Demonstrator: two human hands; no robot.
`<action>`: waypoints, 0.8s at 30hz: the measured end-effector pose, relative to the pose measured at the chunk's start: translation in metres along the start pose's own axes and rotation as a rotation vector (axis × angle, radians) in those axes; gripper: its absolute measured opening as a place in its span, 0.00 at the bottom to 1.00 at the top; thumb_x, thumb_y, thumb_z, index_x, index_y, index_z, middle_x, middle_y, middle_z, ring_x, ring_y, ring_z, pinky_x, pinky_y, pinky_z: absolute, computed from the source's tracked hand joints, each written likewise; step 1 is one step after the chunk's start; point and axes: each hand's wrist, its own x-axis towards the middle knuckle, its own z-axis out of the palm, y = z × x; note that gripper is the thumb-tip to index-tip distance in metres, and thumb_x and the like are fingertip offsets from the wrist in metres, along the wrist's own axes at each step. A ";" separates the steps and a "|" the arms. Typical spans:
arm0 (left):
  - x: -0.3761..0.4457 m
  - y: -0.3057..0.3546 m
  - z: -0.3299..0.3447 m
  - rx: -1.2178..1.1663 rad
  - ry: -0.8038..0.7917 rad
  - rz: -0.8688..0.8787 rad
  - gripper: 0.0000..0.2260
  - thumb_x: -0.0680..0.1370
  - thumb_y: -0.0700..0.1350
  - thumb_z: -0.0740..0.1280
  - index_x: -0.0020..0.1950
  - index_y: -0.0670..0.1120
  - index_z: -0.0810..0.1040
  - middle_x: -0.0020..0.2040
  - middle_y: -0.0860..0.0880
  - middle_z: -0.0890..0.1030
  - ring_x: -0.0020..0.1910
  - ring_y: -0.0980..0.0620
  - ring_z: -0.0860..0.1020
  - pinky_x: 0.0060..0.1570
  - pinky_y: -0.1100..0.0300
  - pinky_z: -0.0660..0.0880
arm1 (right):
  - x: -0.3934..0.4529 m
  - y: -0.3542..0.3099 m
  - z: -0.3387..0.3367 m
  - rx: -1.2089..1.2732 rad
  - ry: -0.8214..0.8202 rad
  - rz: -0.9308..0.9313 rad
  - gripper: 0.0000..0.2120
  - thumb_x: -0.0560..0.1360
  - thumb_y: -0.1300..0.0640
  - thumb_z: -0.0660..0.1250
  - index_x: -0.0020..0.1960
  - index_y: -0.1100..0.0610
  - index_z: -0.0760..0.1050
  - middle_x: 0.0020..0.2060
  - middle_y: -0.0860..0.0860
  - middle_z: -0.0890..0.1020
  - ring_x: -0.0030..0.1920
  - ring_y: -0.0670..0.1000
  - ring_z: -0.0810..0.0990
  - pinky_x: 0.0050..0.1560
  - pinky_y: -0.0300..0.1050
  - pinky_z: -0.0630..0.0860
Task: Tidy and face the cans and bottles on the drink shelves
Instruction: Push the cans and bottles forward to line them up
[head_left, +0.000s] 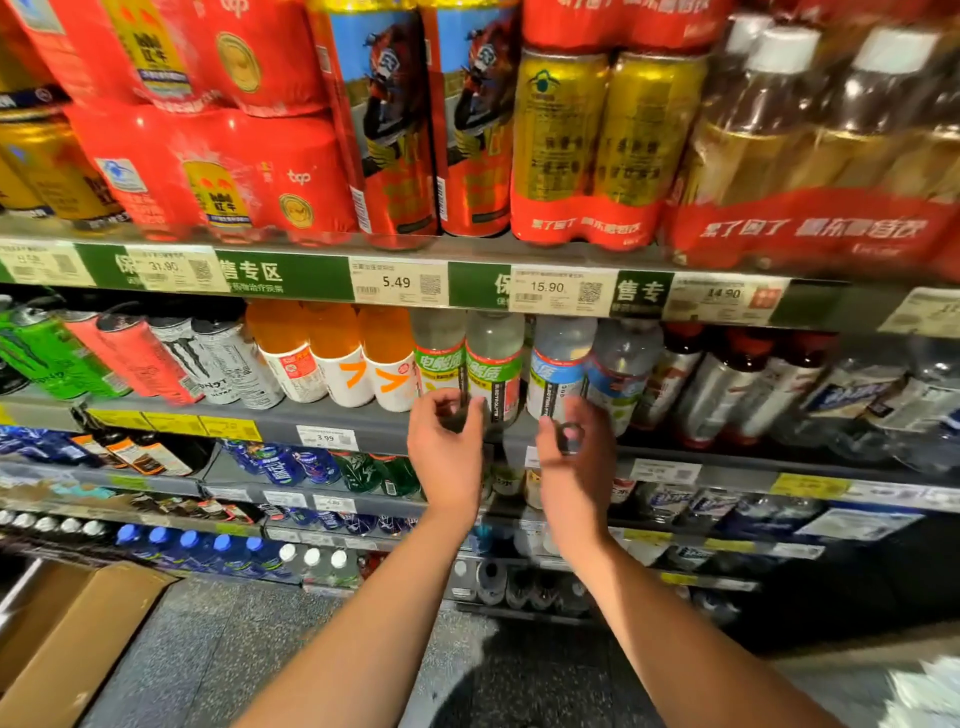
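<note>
On the second shelf stand two clear bottles with green labels (440, 358) and, to their right, clear bottles with blue labels (558, 364). My left hand (447, 452) is raised in front of the base of the green-label bottles, fingers curled and apart, holding nothing. My right hand (574, 457) hovers the same way just below the blue-label bottles, also with nothing in it. Orange-topped bottles (337, 353) stand to the left. Beyond them, tall energy drink cans (218, 358) lean in a row.
Red shrink-wrapped can packs (218, 171) and tea bottle packs (810, 156) fill the top shelf above a green price rail (291, 275). Dark bottles (727, 384) stand at the right. Lower shelves hold blue bottles (280, 465). An open cardboard box (67, 639) sits on the floor at the left.
</note>
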 end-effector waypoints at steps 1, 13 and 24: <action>-0.007 0.004 0.006 -0.013 -0.035 0.010 0.09 0.74 0.44 0.76 0.51 0.46 0.80 0.45 0.50 0.82 0.46 0.52 0.81 0.52 0.54 0.78 | 0.003 -0.003 -0.012 0.009 0.063 -0.009 0.16 0.77 0.56 0.71 0.63 0.49 0.71 0.56 0.44 0.76 0.57 0.46 0.77 0.59 0.50 0.77; -0.044 0.029 0.069 0.109 -0.255 0.006 0.29 0.71 0.52 0.77 0.70 0.51 0.73 0.62 0.53 0.82 0.57 0.57 0.80 0.58 0.57 0.78 | 0.044 0.028 -0.046 -0.062 0.073 0.013 0.26 0.70 0.47 0.73 0.66 0.49 0.72 0.56 0.48 0.79 0.56 0.50 0.80 0.56 0.55 0.78; -0.047 0.015 0.081 0.157 -0.139 -0.010 0.29 0.71 0.53 0.77 0.69 0.48 0.73 0.62 0.51 0.81 0.61 0.52 0.79 0.60 0.50 0.76 | 0.050 0.041 -0.045 -0.230 0.046 -0.029 0.32 0.67 0.51 0.79 0.66 0.58 0.71 0.57 0.53 0.78 0.59 0.53 0.78 0.57 0.55 0.77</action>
